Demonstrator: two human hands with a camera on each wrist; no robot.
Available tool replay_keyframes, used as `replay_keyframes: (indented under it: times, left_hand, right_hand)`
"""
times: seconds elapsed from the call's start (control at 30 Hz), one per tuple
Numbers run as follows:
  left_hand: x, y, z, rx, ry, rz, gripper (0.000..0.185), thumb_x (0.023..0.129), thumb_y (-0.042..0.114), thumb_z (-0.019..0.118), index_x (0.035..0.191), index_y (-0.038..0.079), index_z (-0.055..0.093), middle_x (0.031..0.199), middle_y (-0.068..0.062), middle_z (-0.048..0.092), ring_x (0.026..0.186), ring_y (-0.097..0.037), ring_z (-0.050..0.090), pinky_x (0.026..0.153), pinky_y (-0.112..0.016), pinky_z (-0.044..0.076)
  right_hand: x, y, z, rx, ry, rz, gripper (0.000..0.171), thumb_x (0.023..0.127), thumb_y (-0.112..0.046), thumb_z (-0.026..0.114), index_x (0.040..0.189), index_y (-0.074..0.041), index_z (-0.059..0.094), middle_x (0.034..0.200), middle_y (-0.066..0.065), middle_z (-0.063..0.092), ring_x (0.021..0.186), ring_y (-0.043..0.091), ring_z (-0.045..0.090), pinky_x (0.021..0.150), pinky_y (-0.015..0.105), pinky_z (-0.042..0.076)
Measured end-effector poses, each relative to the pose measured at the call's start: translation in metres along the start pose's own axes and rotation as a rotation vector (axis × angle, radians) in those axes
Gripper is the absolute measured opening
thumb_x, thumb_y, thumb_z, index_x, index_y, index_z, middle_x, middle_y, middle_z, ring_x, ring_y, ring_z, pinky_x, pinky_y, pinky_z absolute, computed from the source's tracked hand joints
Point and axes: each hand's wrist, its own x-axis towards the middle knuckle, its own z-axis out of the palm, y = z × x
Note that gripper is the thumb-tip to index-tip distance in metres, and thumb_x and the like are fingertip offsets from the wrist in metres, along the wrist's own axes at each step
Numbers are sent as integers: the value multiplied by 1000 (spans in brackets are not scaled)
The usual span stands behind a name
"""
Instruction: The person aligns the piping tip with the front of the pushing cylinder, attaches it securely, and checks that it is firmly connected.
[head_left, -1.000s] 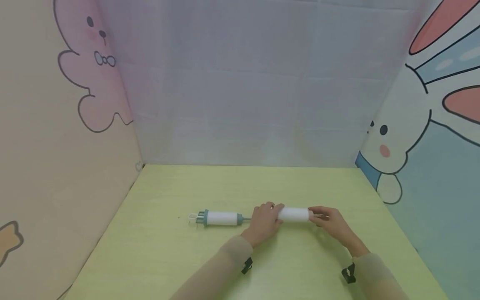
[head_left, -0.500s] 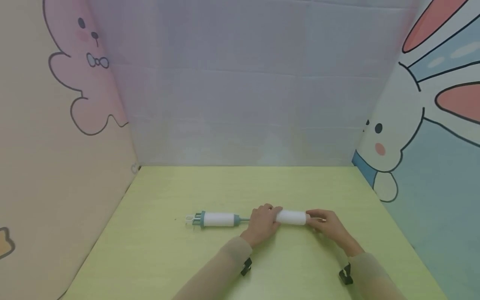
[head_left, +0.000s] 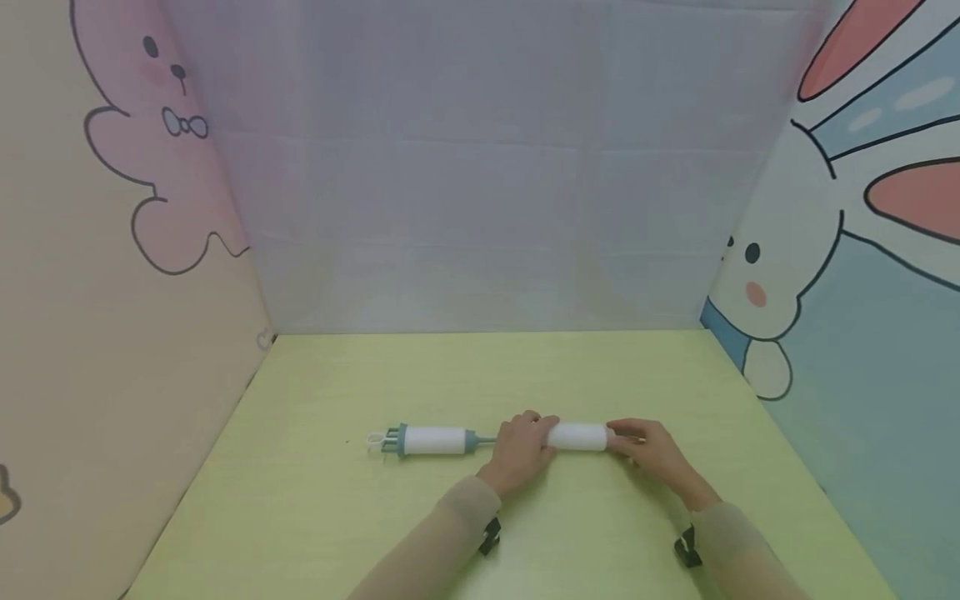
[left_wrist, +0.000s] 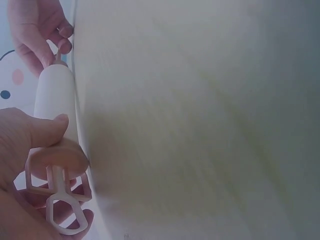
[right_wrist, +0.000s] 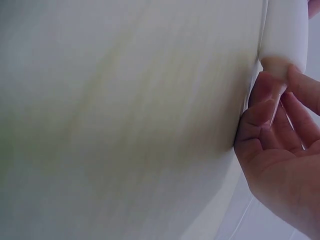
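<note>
Holding a white roller (head_left: 576, 436) flat on the green table (head_left: 337, 517), the left hand (head_left: 517, 446) grips its left end and the right hand (head_left: 652, 450) pinches its right end; a second white roller with blue-grey ends (head_left: 431, 440) lies just left, in line. This looks like a fitting or twisting step, and the next move would call for steady, opposed grips. From the left wrist, fingers (left_wrist: 42, 132) curl round the roller (left_wrist: 55, 97) above a pale looped handle (left_wrist: 60, 200). From the right wrist, fingertips (right_wrist: 260, 107) pinch a thin stem at the roller end (right_wrist: 282, 35); the tube looks smooth and plain.
</note>
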Motion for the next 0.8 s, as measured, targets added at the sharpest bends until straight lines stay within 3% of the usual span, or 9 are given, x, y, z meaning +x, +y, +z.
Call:
replay_keyframes:
  times: [0.33, 0.8]
  left_hand:
    - [0, 2, -4, -17, -30, -17, 46, 84, 32, 67, 128, 24, 56, 112, -3, 62, 96, -19, 58, 74, -35, 43]
    - [0, 1, -10, -36, -39, -63, 62, 80, 36, 71, 136, 20, 48, 120, -4, 59, 103, -21, 57, 80, -39, 44]
  right_hand:
    - [0, 2, 1, 22, -10, 7, 47, 87, -30, 66, 122, 0, 59, 113, 19, 64, 88, 20, 65, 59, 28, 48]
    - [0, -1, -2, 79, -38, 8, 50, 87, -26, 67, 127, 1, 55, 125, 23, 57, 101, 27, 64, 59, 30, 50]
